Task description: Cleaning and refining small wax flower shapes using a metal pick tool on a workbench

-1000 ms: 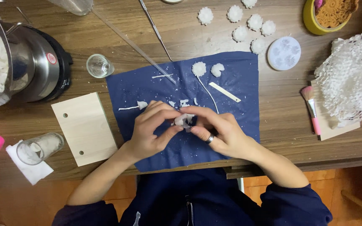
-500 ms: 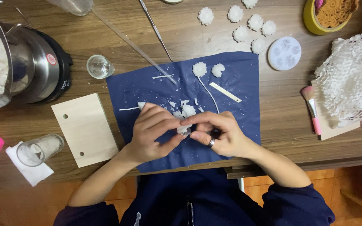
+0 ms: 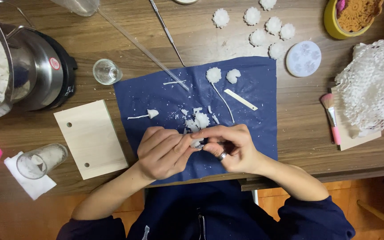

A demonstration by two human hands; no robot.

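Your left hand (image 3: 163, 153) and right hand (image 3: 230, 149) meet fingertip to fingertip over the blue cloth (image 3: 156, 95), both pinching a small white wax piece (image 3: 196, 143) that sits between them, mostly hidden by your fingers. Just beyond your fingertips lie white wax crumbs (image 3: 198, 119). Further out past your right hand rests a white wax flower (image 3: 213, 74) with its wick. A wooden board (image 3: 90, 138) lies on the tabletop (image 3: 290, 120) beside your left hand.
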